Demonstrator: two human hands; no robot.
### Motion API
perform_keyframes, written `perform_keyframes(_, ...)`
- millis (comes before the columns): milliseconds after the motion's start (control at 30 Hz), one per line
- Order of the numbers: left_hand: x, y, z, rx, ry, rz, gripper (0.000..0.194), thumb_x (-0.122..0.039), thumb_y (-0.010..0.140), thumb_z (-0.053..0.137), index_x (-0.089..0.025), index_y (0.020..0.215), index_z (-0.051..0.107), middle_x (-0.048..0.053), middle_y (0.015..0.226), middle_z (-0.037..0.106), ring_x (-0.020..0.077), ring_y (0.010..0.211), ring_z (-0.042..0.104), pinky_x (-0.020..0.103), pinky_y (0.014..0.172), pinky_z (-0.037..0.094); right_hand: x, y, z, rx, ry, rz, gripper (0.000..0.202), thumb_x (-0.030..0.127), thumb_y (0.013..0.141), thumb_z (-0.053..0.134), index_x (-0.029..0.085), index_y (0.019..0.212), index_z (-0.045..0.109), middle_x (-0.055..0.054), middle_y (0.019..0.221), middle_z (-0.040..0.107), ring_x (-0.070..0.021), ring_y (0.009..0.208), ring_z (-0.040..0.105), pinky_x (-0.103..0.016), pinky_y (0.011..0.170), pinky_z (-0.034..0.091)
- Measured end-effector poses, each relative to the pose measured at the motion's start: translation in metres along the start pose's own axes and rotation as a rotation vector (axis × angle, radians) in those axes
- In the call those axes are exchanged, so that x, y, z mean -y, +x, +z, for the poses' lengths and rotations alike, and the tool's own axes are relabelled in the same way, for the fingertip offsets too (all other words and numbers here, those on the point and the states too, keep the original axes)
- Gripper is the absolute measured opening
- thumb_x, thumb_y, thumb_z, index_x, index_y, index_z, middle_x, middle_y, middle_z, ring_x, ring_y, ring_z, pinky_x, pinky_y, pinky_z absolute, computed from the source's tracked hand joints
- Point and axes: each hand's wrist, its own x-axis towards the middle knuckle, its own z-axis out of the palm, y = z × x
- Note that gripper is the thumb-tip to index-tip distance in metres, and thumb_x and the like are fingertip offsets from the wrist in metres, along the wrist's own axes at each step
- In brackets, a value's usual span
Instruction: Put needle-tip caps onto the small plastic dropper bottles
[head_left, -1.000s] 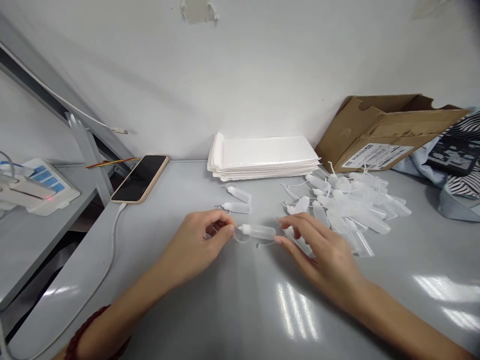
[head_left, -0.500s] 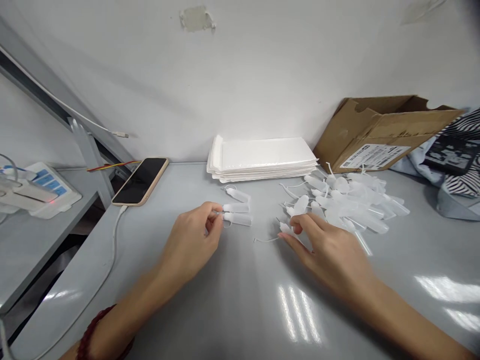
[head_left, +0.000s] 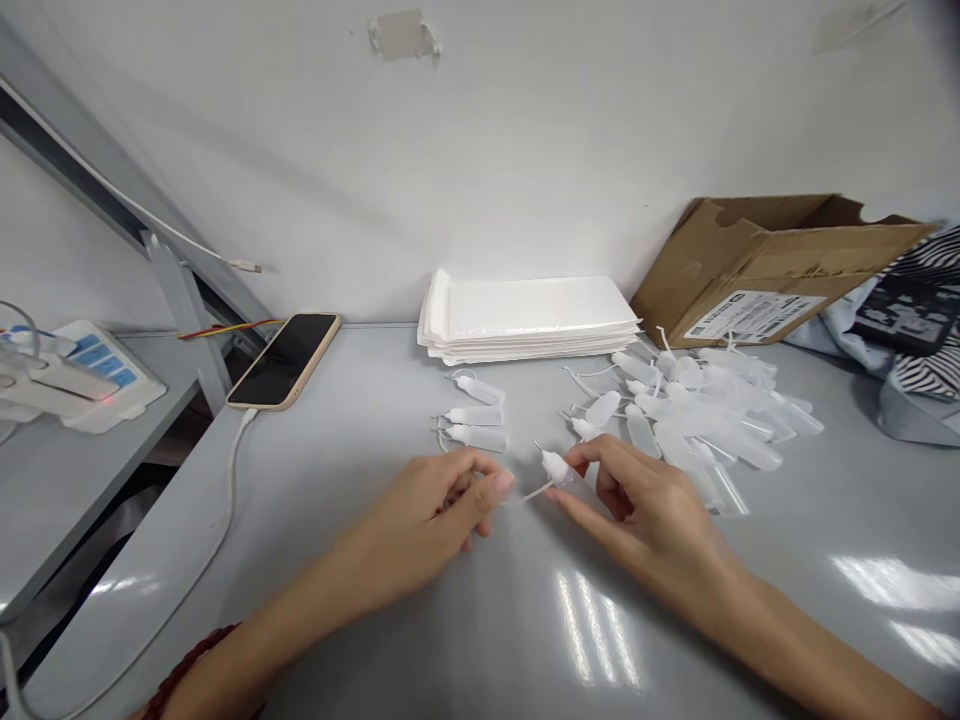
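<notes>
Head view: the right hand [head_left: 652,505] pinches a translucent plastic needle-tip bottle [head_left: 555,467], tilted over the glossy gray tabletop [head_left: 450,640]; the left hand [head_left: 431,512] curls beside its thin strap [head_left: 538,491], clamped or not I cannot tell. Three cylindrical bottles [head_left: 478,438] lie beyond.

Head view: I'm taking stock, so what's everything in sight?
Held bottle: one, translucent white, centre
Laid bottles: three, translucent white, centre
Piled bottles: uncounted, translucent white, right
Envelope stack: one, white, centre back
Box: one, brown, back right
Cloth: uncounted, blue and striped, far right
Phone: one, black, tan case, left
Cables: two, white, left
Wires: several, red and yellow, left
Equipment: uncounted, white and blue, far left
Frame: one, grey, left
Table: one, grey, foreground
Wall: one, white, background
Bracelet: one, dark red, lower left
Left hand: one, centre
Right hand: one, holding bottle
</notes>
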Motion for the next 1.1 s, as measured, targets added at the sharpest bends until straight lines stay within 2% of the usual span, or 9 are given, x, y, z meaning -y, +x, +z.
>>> perform_keyframes(100,-0.003,-0.001,-0.001,0.107,-0.057,-0.018,0.027,-0.042,0.09,0.044,-0.021,0.091,0.06,-0.003,0.071,0.062,0.0117,0.063,0.059,0.022,0.058,0.044,0.0,-0.001,0.001,-0.059,0.044,-0.039,0.013,0.03,0.084,0.059,0.018,0.087,0.056,0.002,0.067,0.053,-0.0071,0.044,0.042,-0.021,0.043,0.037)
perform_keyframes(167,-0.005,-0.001,-0.001,0.131,-0.064,-0.033,0.021,-0.037,0.088,0.048,-0.02,0.087,0.06,-0.003,0.07,0.061,0.0112,0.063,0.058,0.021,0.06,0.045,0.001,-0.001,0.0,-0.089,0.064,-0.048,0.012,0.029,0.084,0.059,0.018,0.088,0.056,0.003,0.066,0.052,-0.0073,0.046,0.041,-0.021,0.043,0.037)
perform_keyframes(400,-0.009,-0.001,-0.007,0.058,-0.051,-0.041,0.023,-0.034,0.087,0.048,-0.018,0.075,0.058,-0.004,0.07,0.06,0.0106,0.064,0.057,0.021,0.058,0.042,0.003,0.0,-0.002,-0.113,0.043,-0.015,0.012,0.026,0.084,0.06,0.018,0.091,0.056,0.005,0.061,0.046,-0.0074,0.047,0.04,-0.02,0.044,0.036)
perform_keyframes(600,-0.007,-0.003,-0.007,-0.069,0.006,0.052,0.026,-0.035,0.089,0.047,-0.019,0.076,0.063,-0.003,0.066,0.06,0.0107,0.063,0.056,0.02,0.058,0.042,0.002,-0.001,-0.001,-0.076,0.039,-0.063,0.012,0.026,0.085,0.059,0.016,0.09,0.056,0.005,0.061,0.046,-0.0071,0.047,0.039,-0.02,0.044,0.036)
perform_keyframes(733,-0.001,-0.002,-0.005,-0.157,0.091,0.179,0.023,-0.027,0.089,0.048,-0.019,0.08,0.068,-0.003,0.064,0.061,0.0113,0.063,0.056,0.02,0.057,0.042,0.004,-0.002,-0.002,0.013,0.115,-0.17,0.012,0.021,0.086,0.056,0.015,0.097,0.056,0.0,0.071,0.054,-0.0083,0.053,0.044,-0.021,0.047,0.037)
perform_keyframes(933,0.004,0.002,-0.002,-0.154,0.184,0.356,0.024,-0.021,0.09,0.048,-0.017,0.079,0.069,-0.002,0.065,0.062,0.0106,0.06,0.055,0.021,0.059,0.044,0.004,-0.006,0.0,0.149,0.181,-0.276,0.017,0.019,0.087,0.053,0.012,0.102,0.056,-0.005,0.077,0.058,-0.013,0.062,0.053,-0.026,0.054,0.043)
perform_keyframes(1100,0.005,0.001,-0.001,-0.153,0.2,0.411,0.023,-0.019,0.091,0.047,-0.017,0.087,0.07,-0.001,0.065,0.061,0.0107,0.061,0.055,0.021,0.059,0.043,0.005,-0.006,0.0,0.161,0.188,-0.286,0.016,0.019,0.088,0.052,0.011,0.101,0.057,-0.006,0.077,0.059,-0.0144,0.064,0.054,-0.027,0.054,0.044)
